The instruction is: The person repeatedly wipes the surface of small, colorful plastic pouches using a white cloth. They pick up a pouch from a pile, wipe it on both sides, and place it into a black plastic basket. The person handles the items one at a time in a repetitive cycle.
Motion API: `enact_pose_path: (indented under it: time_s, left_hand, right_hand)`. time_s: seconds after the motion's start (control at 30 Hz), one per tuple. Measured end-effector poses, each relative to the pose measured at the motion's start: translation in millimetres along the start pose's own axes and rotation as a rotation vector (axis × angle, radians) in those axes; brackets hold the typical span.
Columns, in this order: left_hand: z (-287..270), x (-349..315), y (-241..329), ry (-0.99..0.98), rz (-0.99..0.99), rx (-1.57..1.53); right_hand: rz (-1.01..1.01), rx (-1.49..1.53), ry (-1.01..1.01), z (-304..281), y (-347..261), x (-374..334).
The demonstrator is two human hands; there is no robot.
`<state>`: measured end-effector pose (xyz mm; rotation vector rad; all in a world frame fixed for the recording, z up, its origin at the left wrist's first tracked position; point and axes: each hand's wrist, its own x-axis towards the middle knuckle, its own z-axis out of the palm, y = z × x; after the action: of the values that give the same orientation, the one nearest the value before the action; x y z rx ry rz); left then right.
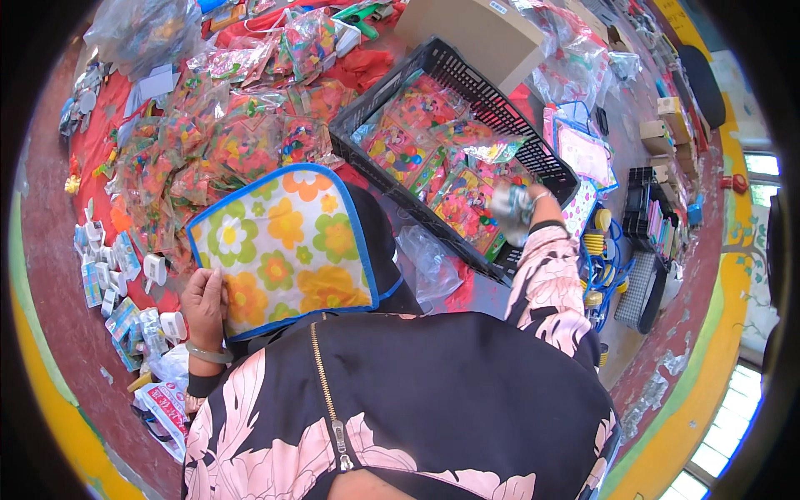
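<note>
Holding the pad (279, 250) by its left edge, your left hand (206, 302) is keeping thumb and bent fingers tight, gap narrow. The pad is lying spread over your lap, floral face up, blue trim along its rim, just ahead of your jacket (433, 375). It's looking near-square, so no long axis worth calling. Plugs (154, 268) are lying loose to the left of that hand.

Past the pad, a clear bag (429, 262) is lying between pad and crate (500, 108). Crate is sitting ahead and to your right, long axis slanting from far left to near right. Packs (458, 200) are lying inside it, overlapping, mostly pink and multicoloured.

Your right hand (517, 215) is hanging over the crate's right end. Blur is hiding the fingers: can't tell wide, narrow or gripping; something grey-white is showing there.

Key relation: most packs are lying left of the right fingers, running along the crate's long axis. Right hand is sitting far nearer to them; left is sitting well apart, across the pad.

Farther out, a pile (233, 146) of similar packs is lying beyond the pad, and a carton (471, 42) is standing behind the crate.
</note>
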<state>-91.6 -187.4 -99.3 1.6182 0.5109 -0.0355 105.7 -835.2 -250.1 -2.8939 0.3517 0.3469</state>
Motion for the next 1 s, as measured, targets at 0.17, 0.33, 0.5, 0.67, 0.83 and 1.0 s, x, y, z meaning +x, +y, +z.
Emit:
enact_pose_path:
  time_s: [0.17, 0.33, 0.5, 0.67, 0.83, 1.0]
  left_hand:
    - [1.3, 1.3, 3.6, -0.012, -0.001, 0.020]
    - [1.2, 2.2, 5.1, -0.038, 0.024, 0.043]
    - [-0.8, 2.7, 7.4, -0.016, 0.007, 0.117]
    - [-9.4, 0.3, -5.8, -0.036, 0.152, 0.188]
    - [-5.9, -9.0, -14.9, -0.046, 0.206, 0.044]
    - [-34.3, -11.1, -7.6, -0.265, 0.038, -0.325]
  right_hand:
    - [0.110, 0.125, -0.158, 51.3, 3.6, -29.0]
    - [0.012, 0.252, -0.286, 43.4, -9.0, -11.2]
    - [-0.302, 0.626, -0.344, -5.7, -35.2, 23.1]
    - [-0.794, 0.479, 0.459, -141.5, -261.0, -101.7]
    - [-1.101, 0.424, 0.461, -153.8, -386.7, -223.1]
    - [-1.278, 0.093, 0.244, -89.8, -418.5, -243.0]
